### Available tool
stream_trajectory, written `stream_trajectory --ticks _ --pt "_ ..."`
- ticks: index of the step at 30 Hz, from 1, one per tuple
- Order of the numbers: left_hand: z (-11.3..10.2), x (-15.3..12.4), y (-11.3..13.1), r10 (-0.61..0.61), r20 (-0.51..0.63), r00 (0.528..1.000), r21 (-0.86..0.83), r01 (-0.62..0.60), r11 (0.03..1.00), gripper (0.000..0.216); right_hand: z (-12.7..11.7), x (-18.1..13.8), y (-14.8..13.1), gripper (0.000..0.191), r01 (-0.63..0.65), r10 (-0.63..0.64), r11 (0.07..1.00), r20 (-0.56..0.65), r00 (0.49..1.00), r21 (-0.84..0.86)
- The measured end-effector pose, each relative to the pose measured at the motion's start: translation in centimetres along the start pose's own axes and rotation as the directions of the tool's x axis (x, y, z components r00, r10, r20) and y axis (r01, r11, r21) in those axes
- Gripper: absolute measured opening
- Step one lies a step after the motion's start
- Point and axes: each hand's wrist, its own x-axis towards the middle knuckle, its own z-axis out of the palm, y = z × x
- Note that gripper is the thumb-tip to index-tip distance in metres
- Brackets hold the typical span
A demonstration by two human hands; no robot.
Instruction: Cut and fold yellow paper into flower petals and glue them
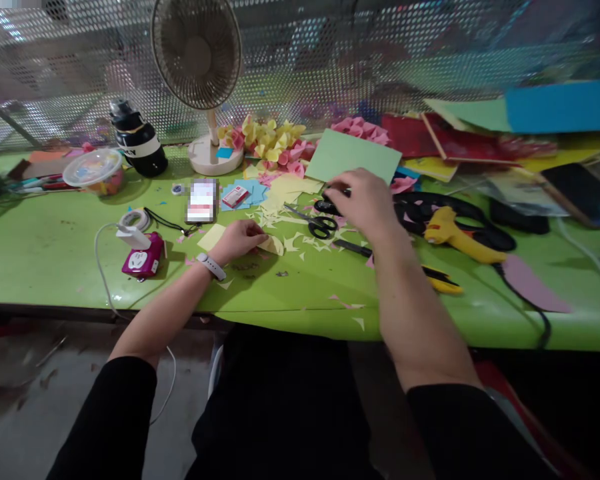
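My left hand (pixel 243 241) is closed low over the table, its fingertips pinching a cut piece of pale yellow paper (pixel 274 245). A square of the same paper (pixel 211 236) lies behind that wrist. Further right, my right hand (pixel 364 199) has its fingers curled together just in front of a light green sheet (pixel 355 157). Something black (pixel 325 207) shows under these fingertips; whether they grip it is hidden. Black-handled scissors (pixel 322 227) lie between my hands, among many pale yellow paper scraps (pixel 293 243).
A fan (pixel 215 157), a black bottle (pixel 143 147) and yellow paper flowers (pixel 273 140) stand along the back. To the left are a purple plug adapter (pixel 145 257) and a plastic tub (pixel 95 170). At right lie a yellow glue gun (pixel 463 239) and a dark phone (pixel 580 193).
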Motion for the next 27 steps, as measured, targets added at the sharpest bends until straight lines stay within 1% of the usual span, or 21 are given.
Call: stream_trajectory --ticks 2,4,6,8,10,13,15,17,18,19,21,22,23,24,26,27 --pt "-0.1 -0.2 0.2 0.065 -0.09 0.994 0.129 -0.053 0.99 0.017 1.2 -0.3 -1.5 0.02 0.095 -0.099 0.995 0.12 0.988 0.035" --pt "-0.2 -0.4 0.5 0.111 -0.166 0.98 0.188 -0.079 0.979 0.02 2.8 -0.4 -2.6 0.016 0.191 -0.19 0.981 0.239 0.952 0.02" --pt "-0.1 -0.4 0.6 0.136 -0.206 0.969 0.171 -0.101 0.98 0.022 4.5 -0.3 -3.0 0.015 0.245 -0.228 0.97 0.321 0.919 -0.012" --pt "0.0 -0.3 0.4 0.161 -0.224 0.961 0.133 -0.133 0.982 0.022 5.7 -0.2 -3.0 0.015 0.251 -0.225 0.967 0.357 0.907 -0.029" --pt "0.1 -0.1 0.1 0.182 -0.236 0.955 0.109 -0.16 0.981 0.022 6.4 0.0 -2.9 0.015 0.223 -0.2 0.975 0.356 0.913 -0.025" --pt "0.1 0.3 -0.3 0.195 -0.252 0.948 0.075 -0.182 0.981 0.018 6.5 0.1 -2.8 0.013 0.176 -0.17 0.984 0.335 0.927 0.013" --pt "0.1 0.5 -0.4 0.178 -0.251 0.952 0.013 -0.18 0.983 0.014 6.1 0.2 -2.9 0.011 0.135 -0.16 0.986 0.297 0.941 0.103" --pt "0.2 0.6 -0.3 0.128 -0.216 0.968 -0.112 -0.155 0.982 0.011 5.5 0.3 -3.0 0.009 0.075 -0.141 0.957 0.225 0.964 0.282" --pt "0.3 0.6 -0.3 0.094 -0.175 0.98 -0.194 -0.128 0.973 0.009 5.2 0.4 -3.0 0.008 0.036 -0.121 0.915 0.189 0.975 0.401" --pt "0.4 0.5 -0.2 0.062 -0.117 0.991 -0.281 -0.093 0.955 0.009 4.9 0.4 -3.0 0.009 -0.009 -0.094 0.85 0.169 0.981 0.526" --pt "0.5 0.4 0.0 0.031 0.02 0.999 -0.429 -0.019 0.903 0.011 4.4 0.4 -3.1 0.017 -0.115 -0.04 0.664 0.189 0.981 0.739" --pt "0.6 0.3 0.1 0.035 0.076 0.997 -0.482 0.006 0.876 0.014 4.2 0.3 -3.2 0.023 -0.172 -0.017 0.566 0.22 0.975 0.806" --pt "0.7 0.1 0.2 0.049 0.118 0.992 -0.524 0.02 0.852 0.018 4.1 0.2 -3.4 0.028 -0.223 -0.001 0.481 0.255 0.967 0.848" --pt "0.9 0.0 0.4 0.067 0.146 0.987 -0.557 0.026 0.83 0.023 4.0 0.0 -3.7 0.032 -0.261 0.005 0.414 0.285 0.958 0.872" --pt "1.1 -0.2 0.6 0.097 0.173 0.98 -0.604 0.028 0.797 0.03 4.0 -0.5 -4.3 0.038 -0.312 -0.007 0.324 0.332 0.943 0.893" --pt "1.3 -0.3 0.7 0.108 0.182 0.977 -0.617 0.028 0.786 0.029 4.0 -0.7 -4.7 0.04 -0.335 -0.026 0.287 0.357 0.934 0.898"
